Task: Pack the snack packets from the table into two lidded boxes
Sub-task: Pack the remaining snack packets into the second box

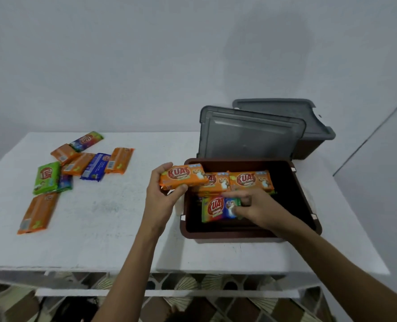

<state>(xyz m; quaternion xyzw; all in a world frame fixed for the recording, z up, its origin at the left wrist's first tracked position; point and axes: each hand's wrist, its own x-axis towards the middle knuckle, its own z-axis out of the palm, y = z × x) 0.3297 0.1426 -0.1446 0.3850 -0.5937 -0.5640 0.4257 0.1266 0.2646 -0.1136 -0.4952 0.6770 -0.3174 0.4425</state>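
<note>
**A:** L fingers?

**B:** Left hand [164, 194]: fingers [162, 168] curled over the far edge of an orange packet [183, 176], thumb on the near edge. Firm grip. The packet's in the air, label up, over the left rim of the brown box [230, 235].

**A:** And R?

**B:** Right hand [253, 208] is down inside the box, fingers [231, 195] bent round the right end of a rainbow packet [216, 209]. Bit blurred, but it reads as a grip. That packet lies low in the box, toward the front.

**A:** Anything else in there?

**B:** Two orange packs [252, 180] side by side behind the rainbow one, labels up. There's more under them, can't make it out.

**A:** Lids?

**B:** Grey lid [251, 135] stands on edge just behind the brown box, leaning back vs. the second box [309, 147]. That one's dark, w/ its own lid [281, 110] on top.

**A:** Rest of the stock?

**B:** Left side of the bench [114, 217], well apart from the boxes: loose packets [83, 163], some overlapping. Mostly orange, plus a green one [46, 177], a blue one [95, 167] and a couple multi-colour. A long orange pack [37, 213] lies nearest the front, just below the green.
</note>
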